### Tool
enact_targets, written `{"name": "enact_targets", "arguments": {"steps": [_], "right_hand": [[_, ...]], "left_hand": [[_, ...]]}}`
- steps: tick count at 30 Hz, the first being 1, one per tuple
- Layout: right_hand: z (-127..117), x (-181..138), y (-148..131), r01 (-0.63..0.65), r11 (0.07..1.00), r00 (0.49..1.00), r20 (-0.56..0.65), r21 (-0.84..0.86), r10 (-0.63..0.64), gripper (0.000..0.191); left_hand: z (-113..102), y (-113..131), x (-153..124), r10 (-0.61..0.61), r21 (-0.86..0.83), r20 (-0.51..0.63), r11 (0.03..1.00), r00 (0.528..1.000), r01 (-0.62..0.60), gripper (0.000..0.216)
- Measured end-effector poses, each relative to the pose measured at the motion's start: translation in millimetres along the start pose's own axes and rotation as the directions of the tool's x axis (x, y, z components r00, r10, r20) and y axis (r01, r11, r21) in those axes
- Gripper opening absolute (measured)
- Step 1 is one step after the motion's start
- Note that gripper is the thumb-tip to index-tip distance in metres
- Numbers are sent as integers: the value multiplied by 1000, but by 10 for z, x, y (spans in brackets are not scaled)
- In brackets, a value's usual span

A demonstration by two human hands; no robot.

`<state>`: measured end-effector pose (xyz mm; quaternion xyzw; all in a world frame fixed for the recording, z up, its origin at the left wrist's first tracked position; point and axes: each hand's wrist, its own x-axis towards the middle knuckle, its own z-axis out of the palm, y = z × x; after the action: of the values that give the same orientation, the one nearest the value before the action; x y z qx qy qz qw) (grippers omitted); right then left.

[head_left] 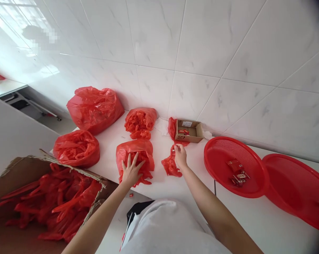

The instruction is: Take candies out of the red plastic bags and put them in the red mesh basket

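My left hand lies with fingers spread on a red plastic bag stuffed with crumpled red plastic. To the right, my right hand has its fingers pinched at the top of a small red plastic bag, which hangs down onto the white table. Just behind that hand stands a small open cardboard box with a few red packets inside. Another bulging red bag sits behind the one under my left hand.
Two red plastic baskets stand at the right, small packets in the nearer one. More filled red bags are at the back left. A large carton of red bags stands front left. The tiled wall runs behind the table.
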<state>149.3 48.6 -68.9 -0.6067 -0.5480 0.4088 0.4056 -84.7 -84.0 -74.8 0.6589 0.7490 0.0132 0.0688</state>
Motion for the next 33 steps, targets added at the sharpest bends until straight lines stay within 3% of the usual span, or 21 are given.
{"name": "enact_targets", "arguments": {"steps": [3,6,9,11,13,15,16,18,21,24,28,31,33], "right_hand": [[-232,-1,-144,-2,997,998,-65,83,7,32],[-473,-75,-288,-38,968,993,-103,247,65,31],[-666,-166,-425,-94,881,986,-80,463,147,30],[-733,-233,-524,-126,806,981,-47,578,186,30],[-735,-309,-639,-148,723,978,-10,675,210,29],[-689,-386,-760,-161,655,977,26,738,211,27],[-665,-415,-814,-167,635,978,43,754,206,27],[-657,-434,-889,-163,627,981,54,762,189,27],[-837,-338,-881,-68,642,982,-60,764,177,29],[-1212,-174,-762,96,628,945,-270,772,187,32],[-1694,-63,-627,240,650,880,-445,721,169,31],[-1870,-78,-624,276,694,822,-538,665,189,27],[-1847,-123,-661,266,731,815,-551,628,176,27]], "left_hand": [[47,76,339,-112,-10,-3,994,994,112,57],[-52,142,496,-194,-31,-41,981,980,193,50],[-265,345,397,-253,-146,-142,962,957,232,44],[-396,591,230,-217,-324,-228,936,949,137,39],[-465,893,66,-65,-569,-222,819,973,-75,43],[-468,1182,-27,140,-788,-127,587,982,-185,62],[-457,1297,-36,218,-871,-65,464,974,-162,65],[-441,1432,6,290,-956,49,290,956,-39,51],[-500,1374,123,294,-977,148,192,944,94,32],[-631,1125,184,341,-968,239,163,909,193,32],[-686,801,225,291,-895,427,1,856,446,46],[-599,695,288,136,-909,411,-12,901,417,50],[-549,735,308,56,-933,358,8,932,359,46]]}}
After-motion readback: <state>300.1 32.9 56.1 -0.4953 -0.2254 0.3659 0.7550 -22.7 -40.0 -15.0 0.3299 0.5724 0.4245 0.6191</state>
